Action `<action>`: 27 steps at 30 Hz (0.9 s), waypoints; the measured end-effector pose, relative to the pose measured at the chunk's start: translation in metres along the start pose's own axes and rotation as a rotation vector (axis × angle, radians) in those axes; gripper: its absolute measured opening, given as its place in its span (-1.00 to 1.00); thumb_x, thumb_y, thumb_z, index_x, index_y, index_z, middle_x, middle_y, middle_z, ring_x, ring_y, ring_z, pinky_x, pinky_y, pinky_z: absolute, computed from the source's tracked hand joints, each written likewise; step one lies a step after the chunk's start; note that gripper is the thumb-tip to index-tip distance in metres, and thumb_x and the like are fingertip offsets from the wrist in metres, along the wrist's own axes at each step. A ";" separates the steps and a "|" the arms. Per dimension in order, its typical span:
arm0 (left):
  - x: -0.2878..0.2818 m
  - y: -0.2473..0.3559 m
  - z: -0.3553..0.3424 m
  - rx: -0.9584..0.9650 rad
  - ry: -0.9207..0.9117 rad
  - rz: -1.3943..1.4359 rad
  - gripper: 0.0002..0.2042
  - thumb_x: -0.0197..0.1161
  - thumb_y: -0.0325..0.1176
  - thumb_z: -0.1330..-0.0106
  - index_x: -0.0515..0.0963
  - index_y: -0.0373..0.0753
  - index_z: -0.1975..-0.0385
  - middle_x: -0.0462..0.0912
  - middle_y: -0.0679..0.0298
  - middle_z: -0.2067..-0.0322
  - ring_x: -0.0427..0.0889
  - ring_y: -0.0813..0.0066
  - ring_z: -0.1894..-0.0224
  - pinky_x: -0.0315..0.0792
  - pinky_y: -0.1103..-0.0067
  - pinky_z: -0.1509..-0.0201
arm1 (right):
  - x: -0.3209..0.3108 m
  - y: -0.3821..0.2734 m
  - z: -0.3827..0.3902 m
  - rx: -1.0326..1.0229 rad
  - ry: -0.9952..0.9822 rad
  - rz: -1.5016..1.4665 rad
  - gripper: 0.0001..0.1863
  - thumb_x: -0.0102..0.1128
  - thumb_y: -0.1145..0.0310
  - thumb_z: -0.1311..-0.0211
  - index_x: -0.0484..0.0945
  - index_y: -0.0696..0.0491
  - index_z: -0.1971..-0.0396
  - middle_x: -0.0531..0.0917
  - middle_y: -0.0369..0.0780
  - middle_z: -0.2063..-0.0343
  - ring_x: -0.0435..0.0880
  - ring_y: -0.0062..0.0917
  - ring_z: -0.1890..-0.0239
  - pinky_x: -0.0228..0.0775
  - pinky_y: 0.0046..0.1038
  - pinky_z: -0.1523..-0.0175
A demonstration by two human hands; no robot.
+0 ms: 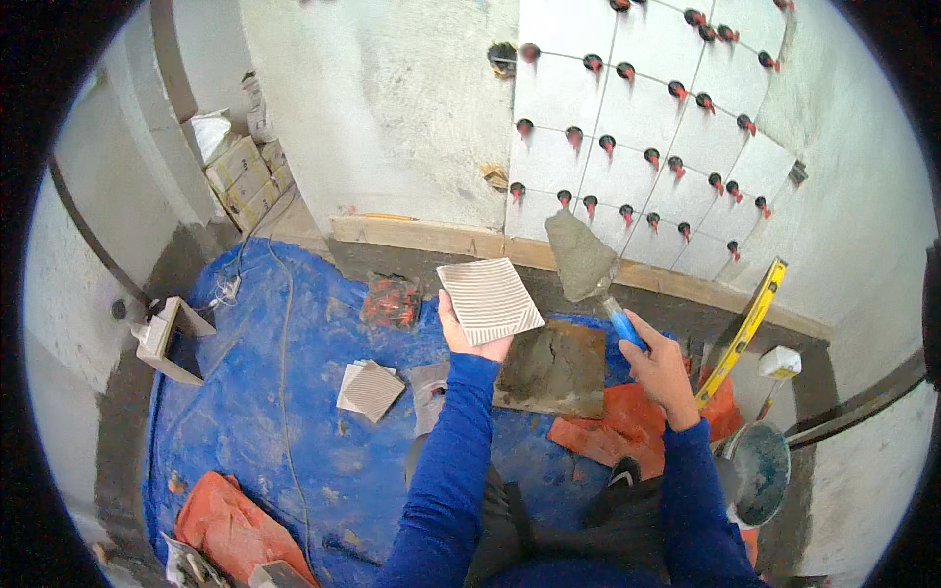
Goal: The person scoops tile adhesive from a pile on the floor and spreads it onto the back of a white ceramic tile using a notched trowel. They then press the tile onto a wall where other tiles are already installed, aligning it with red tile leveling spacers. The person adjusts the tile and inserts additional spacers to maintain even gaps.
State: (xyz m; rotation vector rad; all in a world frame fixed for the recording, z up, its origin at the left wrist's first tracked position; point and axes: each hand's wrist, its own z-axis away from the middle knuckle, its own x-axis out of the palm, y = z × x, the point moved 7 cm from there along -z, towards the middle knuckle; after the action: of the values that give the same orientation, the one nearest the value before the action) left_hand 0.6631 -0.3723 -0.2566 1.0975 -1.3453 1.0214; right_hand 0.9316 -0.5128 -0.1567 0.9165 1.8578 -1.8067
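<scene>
My left hand [461,328] holds a square tile [488,299] from below, its ridged face up. To its right, my right hand [655,358] grips the blue handle of a trowel [622,323], whose blade is covered with grey mortar [578,255]. Under and behind the trowel handle lies a square board smeared with mortar [559,372]. A small stack of ridged tiles [374,390] lies left of my left forearm. On the wall ahead, white tiles [549,98] carry black-and-red levelling clips [624,72] above a wooden batten [421,232].
A yellow level [747,318] leans at right beside a bucket [757,470]. A bag of red pieces [390,302], cables [282,372] and orange sheets [230,529] lie about the blue tarp [235,412]. An angled board piece [176,343] stands left; boxes [235,176] are stacked behind.
</scene>
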 end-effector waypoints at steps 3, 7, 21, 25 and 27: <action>0.008 -0.010 0.007 -0.031 -0.043 0.034 -0.22 -0.11 0.40 -0.47 0.40 -0.12 -0.42 0.46 0.03 -0.38 0.43 -0.11 -0.39 0.25 -0.13 -0.46 | -0.014 -0.066 0.022 -0.230 0.109 0.196 -0.44 0.36 0.31 -0.30 0.55 -0.04 -0.32 0.69 -0.01 0.32 0.72 -0.19 0.34 0.53 -0.24 0.22; 0.026 -0.020 0.019 -0.033 -0.106 0.079 -0.18 -0.17 0.48 -0.44 0.36 -0.05 -0.46 0.41 0.04 -0.42 0.37 -0.12 -0.44 0.18 -0.18 -0.49 | 0.023 -0.097 0.039 -0.437 0.218 0.475 -0.43 0.37 0.29 -0.28 0.55 -0.15 -0.32 0.60 -0.10 0.34 0.68 -0.18 0.32 0.53 -0.15 0.25; 0.047 0.002 0.043 0.084 -0.141 0.184 -0.23 0.03 0.45 -0.39 0.43 0.00 -0.39 0.47 0.15 -0.38 0.42 -0.02 -0.40 0.22 -0.18 -0.48 | 0.028 -0.124 0.069 -0.491 0.009 0.503 -0.42 0.33 0.35 -0.28 0.52 -0.14 -0.33 0.64 -0.10 0.24 0.71 -0.07 0.31 0.60 -0.10 0.20; 0.051 0.004 0.047 0.063 -0.138 0.151 -0.25 0.02 0.40 -0.45 0.38 -0.07 -0.41 0.47 0.13 -0.37 0.45 -0.02 -0.38 0.25 -0.13 -0.48 | 0.015 -0.138 0.072 -0.518 0.036 0.516 -0.47 0.36 0.37 -0.25 0.60 -0.11 -0.26 0.67 -0.12 0.23 0.72 -0.12 0.31 0.59 -0.15 0.20; 0.050 0.006 0.050 0.056 -0.092 0.129 -0.25 -0.02 0.38 -0.48 0.37 -0.10 -0.42 0.46 0.09 -0.38 0.44 -0.05 -0.38 0.24 -0.14 -0.48 | 0.007 -0.143 0.072 -0.517 0.025 0.506 -0.48 0.38 0.38 -0.23 0.63 -0.11 -0.23 0.67 -0.13 0.25 0.72 -0.14 0.31 0.59 -0.16 0.21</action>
State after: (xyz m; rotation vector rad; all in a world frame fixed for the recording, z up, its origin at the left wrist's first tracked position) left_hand 0.6464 -0.4229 -0.2099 1.1230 -1.4843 1.1200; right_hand 0.8170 -0.5754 -0.0648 1.0759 1.7683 -0.9607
